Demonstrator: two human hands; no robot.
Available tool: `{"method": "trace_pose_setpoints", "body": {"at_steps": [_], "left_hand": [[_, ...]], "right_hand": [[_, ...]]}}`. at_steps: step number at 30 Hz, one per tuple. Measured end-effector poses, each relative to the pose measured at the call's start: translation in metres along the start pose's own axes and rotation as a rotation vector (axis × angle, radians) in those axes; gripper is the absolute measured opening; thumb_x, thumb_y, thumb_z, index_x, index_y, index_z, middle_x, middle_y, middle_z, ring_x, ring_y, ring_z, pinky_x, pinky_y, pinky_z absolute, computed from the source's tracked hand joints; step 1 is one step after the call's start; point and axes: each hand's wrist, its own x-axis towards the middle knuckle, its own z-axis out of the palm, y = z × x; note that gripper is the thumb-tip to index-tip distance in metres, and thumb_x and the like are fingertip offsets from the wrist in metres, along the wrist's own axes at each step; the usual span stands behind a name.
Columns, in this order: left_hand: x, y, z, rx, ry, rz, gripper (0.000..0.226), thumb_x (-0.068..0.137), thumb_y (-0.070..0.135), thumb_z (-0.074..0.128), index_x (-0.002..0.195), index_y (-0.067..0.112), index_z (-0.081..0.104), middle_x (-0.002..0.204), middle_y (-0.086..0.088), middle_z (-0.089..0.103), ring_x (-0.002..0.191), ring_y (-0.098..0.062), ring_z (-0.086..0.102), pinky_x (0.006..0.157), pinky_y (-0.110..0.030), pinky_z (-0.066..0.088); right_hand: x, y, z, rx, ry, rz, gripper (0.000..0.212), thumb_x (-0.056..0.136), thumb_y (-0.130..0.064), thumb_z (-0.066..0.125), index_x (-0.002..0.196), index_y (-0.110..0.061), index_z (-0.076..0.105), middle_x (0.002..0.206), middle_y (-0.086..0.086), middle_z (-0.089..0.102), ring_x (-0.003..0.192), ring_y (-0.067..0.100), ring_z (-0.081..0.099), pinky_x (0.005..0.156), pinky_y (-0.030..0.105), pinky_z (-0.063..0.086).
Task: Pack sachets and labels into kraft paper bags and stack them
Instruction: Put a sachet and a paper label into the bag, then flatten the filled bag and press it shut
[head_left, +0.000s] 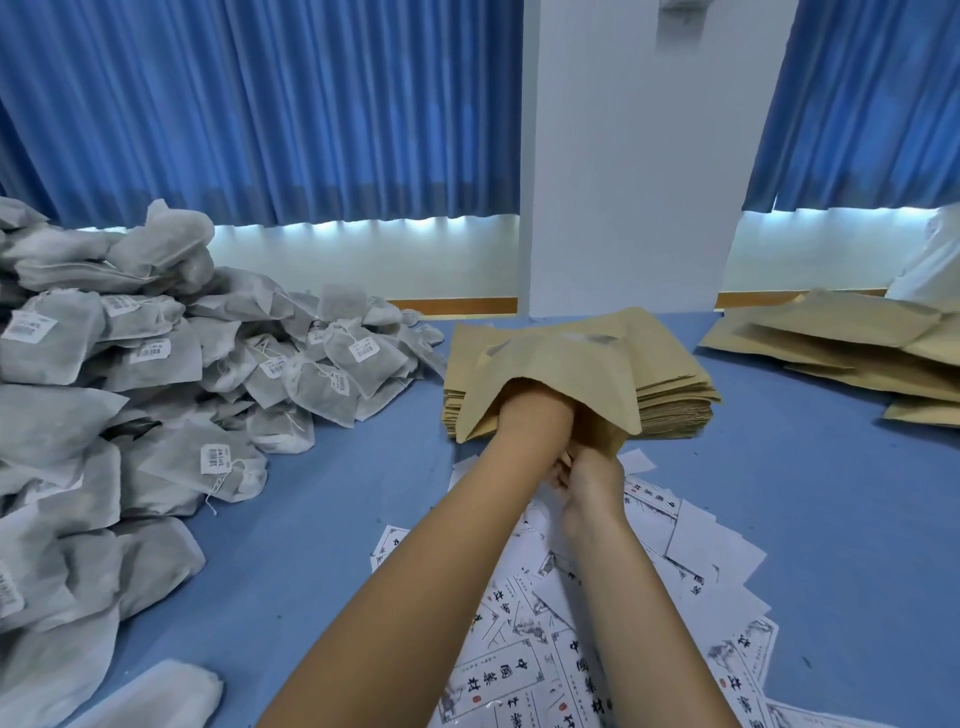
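The person shows only as two arms, the left forearm (415, 571) and the right forearm (654, 613), both bare along all their visible length, slim and smooth, narrowing toward the kraft paper bag (550, 364). The right grip (589, 483), just below that bag's mouth, is bare as well, its back and knuckles in plain view. The left grip is hidden past the wrist inside the bag, so whatever it may wear cannot be told.
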Motion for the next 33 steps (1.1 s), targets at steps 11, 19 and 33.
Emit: {"method": "trace_pose_setpoints", "body": {"at_steps": [11, 19, 33], "left_hand": [[-0.072, -0.023, -0.032, -0.267, 0.894, 0.026, 0.047, 0.077, 0.000, 0.058, 0.118, 0.022, 0.064, 0.122, 0.004, 0.061, 0.108, -0.020, 0.056, 0.080, -0.034, 0.046], [-0.064, 0.001, 0.016, -0.051, 0.434, 0.012, 0.030, 0.090, 0.010, 0.044, 0.115, 0.020, 0.057, 0.110, 0.001, 0.061, 0.100, -0.020, 0.057, 0.074, -0.028, 0.035], [-0.078, -0.008, 0.049, -2.189, 0.137, -0.352, 0.023, 0.094, 0.028, 0.057, 0.103, 0.007, 0.061, 0.076, -0.014, 0.069, 0.055, -0.017, 0.060, 0.050, -0.022, 0.049]], "right_hand": [[0.005, -0.009, -0.005, -0.087, 0.041, 0.002, 0.009, 0.094, -0.005, 0.047, 0.089, -0.007, 0.055, 0.062, 0.005, 0.050, 0.038, 0.010, 0.044, 0.041, 0.019, 0.038], [-0.007, -0.015, -0.004, 0.230, -0.381, 0.107, 0.032, 0.088, -0.016, 0.044, 0.063, -0.013, 0.063, 0.065, 0.003, 0.061, 0.065, 0.015, 0.056, 0.063, 0.024, 0.043], [0.010, -0.025, -0.020, -0.056, -0.132, -0.052, 0.012, 0.098, -0.020, 0.052, 0.103, -0.012, 0.060, 0.093, 0.005, 0.065, 0.074, 0.017, 0.061, 0.052, 0.023, 0.051]]}}
